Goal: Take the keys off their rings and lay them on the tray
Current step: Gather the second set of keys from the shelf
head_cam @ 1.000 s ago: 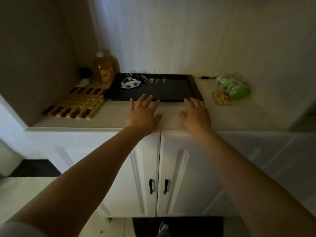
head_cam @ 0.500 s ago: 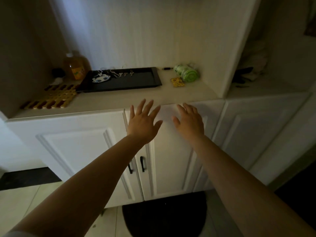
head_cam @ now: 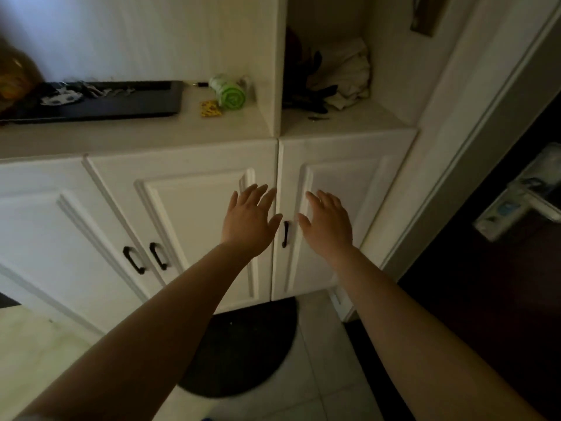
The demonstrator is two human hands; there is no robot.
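Here both hands are held out in front of the white cabinet doors (head_cam: 197, 226), palms facing away, fingers spread and extended. The left hand (head_cam: 247, 223) is fully open and holds nothing; it sits in front of the door left of the centre seam. The right hand (head_cam: 328, 224) is likewise fully open and empty, in front of the right-hand door. A black door handle (head_cam: 284, 233) shows in the gap between the two hands. Whether either palm touches a door cannot be determined.

Two further black handles (head_cam: 147, 258) are fitted lower left on the adjoining doors. A dark semicircular mat (head_cam: 243, 347) lies on the tiled floor below the forearms.

On the counter (head_cam: 151, 132) above, well apart from both hands, the black tray (head_cam: 127, 104) lies at upper left. The keys (head_cam: 118, 92) lie along its far edge, beside a white patterned item (head_cam: 60, 98); blur prevents telling whether any key is on a ring. Right of the tray lie a yellow packet (head_cam: 210, 108) and a green roll (head_cam: 229, 92) on its side. A door lever (head_cam: 522, 205) shows at far right.
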